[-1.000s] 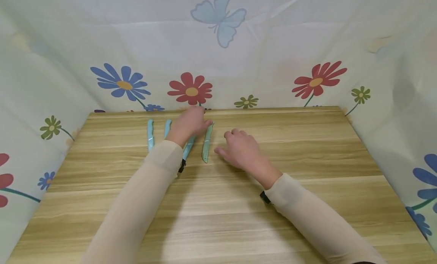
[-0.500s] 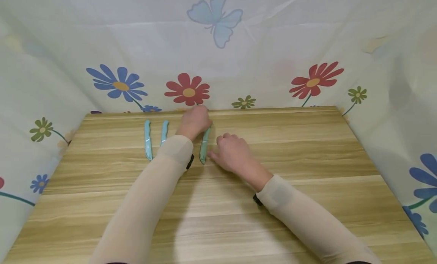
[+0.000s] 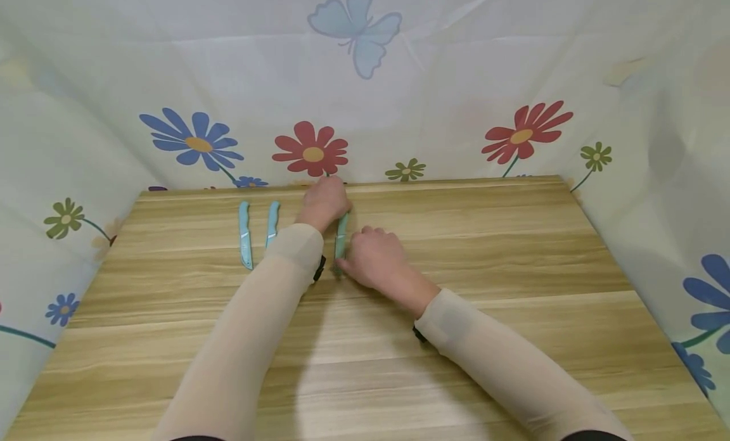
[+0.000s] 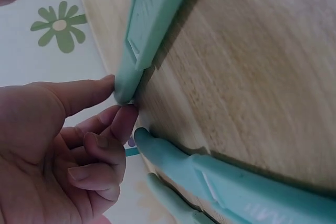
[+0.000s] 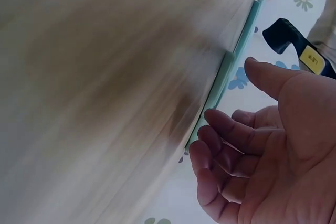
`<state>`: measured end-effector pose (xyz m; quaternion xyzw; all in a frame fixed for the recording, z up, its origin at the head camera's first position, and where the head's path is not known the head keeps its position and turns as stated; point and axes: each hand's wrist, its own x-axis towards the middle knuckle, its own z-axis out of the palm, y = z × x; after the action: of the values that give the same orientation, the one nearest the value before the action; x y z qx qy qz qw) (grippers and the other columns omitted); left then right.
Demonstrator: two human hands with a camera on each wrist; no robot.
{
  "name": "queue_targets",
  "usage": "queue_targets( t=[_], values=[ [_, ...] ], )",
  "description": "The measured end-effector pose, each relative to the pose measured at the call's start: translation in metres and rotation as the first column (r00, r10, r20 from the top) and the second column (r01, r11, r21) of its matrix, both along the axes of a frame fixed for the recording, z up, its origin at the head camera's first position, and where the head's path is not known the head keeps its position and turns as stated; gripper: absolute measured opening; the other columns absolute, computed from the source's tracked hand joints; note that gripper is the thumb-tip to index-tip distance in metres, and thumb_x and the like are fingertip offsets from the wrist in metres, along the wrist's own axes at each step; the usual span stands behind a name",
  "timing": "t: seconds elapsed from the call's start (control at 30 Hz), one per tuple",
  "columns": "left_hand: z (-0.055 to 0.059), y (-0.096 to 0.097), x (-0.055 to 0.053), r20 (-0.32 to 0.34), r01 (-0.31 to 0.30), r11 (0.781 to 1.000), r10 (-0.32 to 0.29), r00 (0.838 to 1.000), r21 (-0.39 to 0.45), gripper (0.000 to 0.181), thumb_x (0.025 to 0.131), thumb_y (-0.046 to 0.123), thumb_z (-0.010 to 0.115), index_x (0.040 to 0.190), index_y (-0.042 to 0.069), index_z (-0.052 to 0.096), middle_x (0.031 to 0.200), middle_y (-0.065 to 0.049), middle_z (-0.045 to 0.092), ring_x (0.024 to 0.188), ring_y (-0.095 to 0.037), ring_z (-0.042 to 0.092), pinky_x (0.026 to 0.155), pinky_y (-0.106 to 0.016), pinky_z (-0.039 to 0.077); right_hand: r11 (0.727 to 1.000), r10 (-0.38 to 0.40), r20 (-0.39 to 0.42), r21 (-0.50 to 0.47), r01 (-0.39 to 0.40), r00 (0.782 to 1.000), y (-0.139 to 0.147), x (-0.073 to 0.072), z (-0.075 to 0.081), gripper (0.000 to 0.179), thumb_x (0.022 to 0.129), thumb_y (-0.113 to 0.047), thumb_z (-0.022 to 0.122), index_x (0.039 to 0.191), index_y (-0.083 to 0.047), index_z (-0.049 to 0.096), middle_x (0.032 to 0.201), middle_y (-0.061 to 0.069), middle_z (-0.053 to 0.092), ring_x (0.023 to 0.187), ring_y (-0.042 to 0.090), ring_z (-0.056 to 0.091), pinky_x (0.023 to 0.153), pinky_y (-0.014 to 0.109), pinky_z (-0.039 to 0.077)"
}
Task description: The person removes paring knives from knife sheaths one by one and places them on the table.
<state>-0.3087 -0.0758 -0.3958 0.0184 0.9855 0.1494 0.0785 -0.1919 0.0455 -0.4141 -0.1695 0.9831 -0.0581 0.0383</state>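
Note:
A pale green sheathed knife (image 3: pixel 340 241) lies on the table, its handle toward the back edge. My left hand (image 3: pixel 325 200) pinches the handle's end between thumb and index finger, plain in the left wrist view on the green knife (image 4: pixel 152 19). Beside its sheath end is my right hand (image 3: pixel 375 257), thumb tip right at the sheath in the head view. In the right wrist view the fingers of my right hand (image 5: pixel 236 156) are loosely bent, thumb apart, close to the green knife (image 5: pixel 223 80). Another knife, a blue one (image 4: pixel 252 182), lies next to the left hand.
Two blue sheathed knives, the leftmost knife (image 3: pixel 245 235) and its neighbour (image 3: pixel 272 222), lie to the left, handles toward the back; the left sleeve (image 3: pixel 256 314) partly covers the neighbour. Flowered sheeting (image 3: pixel 445 99) stands behind the wood-grain table (image 3: pixel 485 238).
My left hand has moved right from over a blue knife to the green knife's handle and taken hold of it. My right hand has moved left to the sheath end.

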Motion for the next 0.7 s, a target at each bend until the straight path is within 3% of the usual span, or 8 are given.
queue_targets(
  t=[0.13,0.47,0.7],
  values=[
    [-0.0006,0.0017,-0.0004,0.007,-0.013,1.000,0.013,1.000,0.003,0.022,0.094,0.013,0.065,0.111,-0.001,0.071,0.117,-0.017,0.069,0.091,-0.029,0.062,0.081,-0.043,0.057,1.000,-0.007,0.035,0.006,0.007,0.999,-0.0045,-0.0017,-0.0004,0.046,0.097,-0.058,0.068,0.074,-0.019,0.062,0.087,0.004,0.060,0.086,0.028,0.063,0.078,0.048,0.055],
    [-0.0028,0.0039,-0.0019,0.028,-0.029,1.000,0.029,0.999,-0.003,0.019,0.097,0.011,0.062,0.108,-0.002,0.069,0.112,-0.017,0.069,0.087,-0.028,0.061,0.076,-0.038,0.055,1.000,-0.024,0.105,0.013,0.023,0.994,-0.0061,-0.0050,0.0003,0.044,0.096,-0.055,0.071,0.075,-0.018,0.063,0.079,0.002,0.060,0.076,0.023,0.062,0.077,0.046,0.056],
    [-0.0045,0.0034,-0.0038,0.020,-0.034,0.999,0.034,0.999,0.002,0.018,0.097,0.009,0.061,0.108,-0.003,0.069,0.110,-0.017,0.067,0.086,-0.028,0.060,0.074,-0.037,0.054,0.999,-0.032,0.182,-0.028,0.038,0.983,-0.0070,-0.0049,0.0027,0.040,0.097,-0.047,0.075,0.074,-0.016,0.062,0.071,0.000,0.061,0.067,0.018,0.062,0.066,0.041,0.055]
  ],
)
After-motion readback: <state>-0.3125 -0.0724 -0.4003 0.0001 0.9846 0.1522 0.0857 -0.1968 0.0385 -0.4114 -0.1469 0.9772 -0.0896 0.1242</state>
